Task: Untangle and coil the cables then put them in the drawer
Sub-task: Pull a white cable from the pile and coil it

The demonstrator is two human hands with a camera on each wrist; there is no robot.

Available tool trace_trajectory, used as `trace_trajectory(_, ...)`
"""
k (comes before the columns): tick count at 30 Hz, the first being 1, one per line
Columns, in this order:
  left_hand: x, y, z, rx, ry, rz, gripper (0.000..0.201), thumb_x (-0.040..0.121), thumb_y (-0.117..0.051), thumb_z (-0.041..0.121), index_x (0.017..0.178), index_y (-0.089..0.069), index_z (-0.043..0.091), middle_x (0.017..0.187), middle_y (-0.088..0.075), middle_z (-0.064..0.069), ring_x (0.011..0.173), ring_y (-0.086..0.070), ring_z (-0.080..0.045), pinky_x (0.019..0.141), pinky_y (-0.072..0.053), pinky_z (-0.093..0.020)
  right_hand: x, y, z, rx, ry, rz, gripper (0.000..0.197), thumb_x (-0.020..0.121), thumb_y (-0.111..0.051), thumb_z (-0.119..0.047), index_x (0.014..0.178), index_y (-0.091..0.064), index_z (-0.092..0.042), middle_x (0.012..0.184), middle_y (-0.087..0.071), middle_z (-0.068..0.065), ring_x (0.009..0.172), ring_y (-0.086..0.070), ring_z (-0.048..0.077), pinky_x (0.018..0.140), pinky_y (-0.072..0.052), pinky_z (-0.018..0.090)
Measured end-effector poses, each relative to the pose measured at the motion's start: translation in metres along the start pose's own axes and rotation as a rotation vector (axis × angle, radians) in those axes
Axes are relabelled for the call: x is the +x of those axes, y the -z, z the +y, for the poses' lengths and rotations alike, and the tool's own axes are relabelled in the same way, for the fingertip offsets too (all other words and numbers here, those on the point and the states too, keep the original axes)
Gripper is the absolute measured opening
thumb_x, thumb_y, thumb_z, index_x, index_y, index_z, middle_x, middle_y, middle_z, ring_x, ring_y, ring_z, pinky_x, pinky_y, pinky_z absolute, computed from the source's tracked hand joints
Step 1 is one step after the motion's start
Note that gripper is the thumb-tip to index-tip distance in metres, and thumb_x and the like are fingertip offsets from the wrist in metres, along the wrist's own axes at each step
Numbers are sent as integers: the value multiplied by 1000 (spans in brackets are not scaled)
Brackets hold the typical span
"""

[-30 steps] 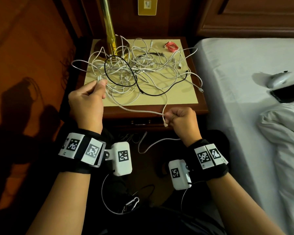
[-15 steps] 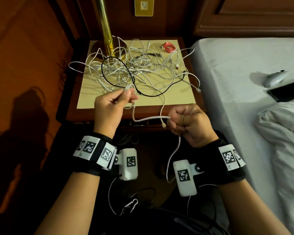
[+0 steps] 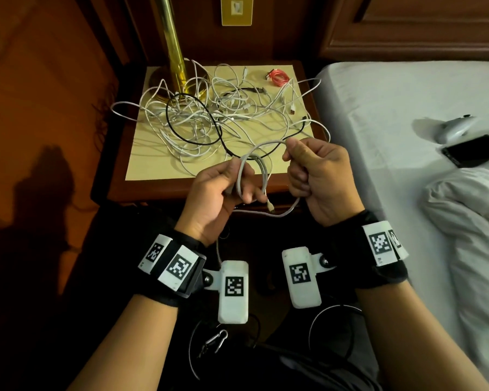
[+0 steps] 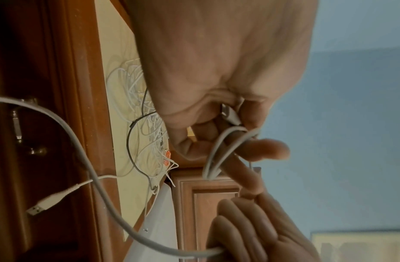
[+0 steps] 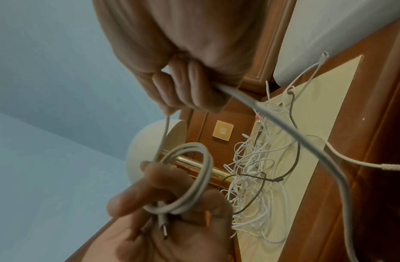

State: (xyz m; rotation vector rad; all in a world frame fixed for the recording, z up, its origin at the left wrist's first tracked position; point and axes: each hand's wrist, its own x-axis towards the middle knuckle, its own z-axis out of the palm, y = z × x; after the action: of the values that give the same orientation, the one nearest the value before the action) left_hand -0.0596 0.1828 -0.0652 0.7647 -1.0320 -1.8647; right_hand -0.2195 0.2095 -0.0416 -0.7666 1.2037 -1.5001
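A tangle of white cables (image 3: 209,119) with one black cable (image 3: 194,108) lies on the cream top of the nightstand (image 3: 153,190). In front of it my left hand (image 3: 244,183) holds a small coil of a white cable (image 3: 259,170), its small plug (image 5: 164,230) lying in the palm. My right hand (image 3: 297,165) grips the same cable just right of the coil. The slack hangs below both hands and ends in a USB plug (image 3: 271,206). The drawer handle (image 4: 17,127) shows in the left wrist view.
A brass lamp post (image 3: 172,52) stands at the back left of the nightstand, and a small red coiled cable (image 3: 278,77) lies at the back right. The white bed (image 3: 393,108) on the right carries a black phone (image 3: 472,150) and a white device (image 3: 455,127).
My hands have come closer together in front of the nightstand. The left hand went from pinching one strand to holding a couple of loops; the right hand has slid along the cable.
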Motion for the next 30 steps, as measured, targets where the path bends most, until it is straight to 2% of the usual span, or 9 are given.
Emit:
trace_trajectory(5,-4,-6,6,-73,44,13,38,99,-35,16,75,-58,-1,46,-49,2,40,-40,-11,46,-44,-24,1,4,6,3,-7,104,32,95,-57,-17,66,-54,-5,38,-32,-2,31,-22,8,40,-14,15)
trace_trajectory(7,-3,-5,9,-71,73,5,38,97,-39,18,72,-62,2,57,-46,-1,40,-32,-7,43,-39,-21,0,9,11,1,-19,110,31,94,-59,-18,66,-56,-6,39,-33,-1,32,-21,9,40,-13,17)
trace_trajectory(10,-2,0,16,-135,105,-21,41,91,-45,24,59,-68,17,75,-29,-1,42,-29,-4,41,-34,-16,-5,19,23,-6,-54,67,27,88,-64,-21,66,-57,-6,42,-35,1,35,-22,10,39,-14,18)
trace_trajectory(13,-1,4,30,-248,74,29,33,93,-45,24,66,-62,16,69,-33,1,44,-30,-4,42,-32,-14,-15,32,37,-67,-112,-7,22,75,-71,-25,69,-58,-8,47,-42,0,39,-30,11,40,-23,20)
trace_trajectory(16,2,15,43,-304,12,133,33,98,-43,25,70,-57,15,57,-32,6,42,-30,-6,48,-36,-18,-20,44,46,-119,-153,3,15,74,-71,-17,72,-58,-10,51,-49,-4,45,-39,10,45,-33,22)
trace_trajectory(22,8,27,45,-201,-105,276,25,102,-37,26,88,-56,18,56,-31,8,53,-35,-9,64,-30,-24,-22,39,51,-320,-141,131,23,82,-71,-6,62,-59,-11,43,-48,-5,37,-35,6,37,-26,16)
trace_trajectory(25,7,23,40,-35,-185,328,27,104,-36,20,92,-60,14,62,-33,4,56,-33,-9,61,-33,-21,-26,26,44,-562,-95,-37,19,81,-74,-10,64,-67,-4,40,-50,-3,37,-40,6,45,-35,16)
trace_trajectory(27,8,20,37,70,-190,359,27,104,-38,17,91,-61,12,65,-37,4,52,-35,-6,57,-33,-19,-31,17,39,-678,-83,-183,20,81,-74,-15,63,-70,-8,42,-52,1,42,-44,11,54,-41,27)
trace_trajectory(30,10,21,30,171,-163,367,28,103,-41,19,86,-61,11,53,-37,9,48,-34,-7,53,-31,-18,-35,10,32,-674,-63,-312,21,84,-71,-15,64,-69,-8,44,-51,5,41,-43,14,52,-39,27)
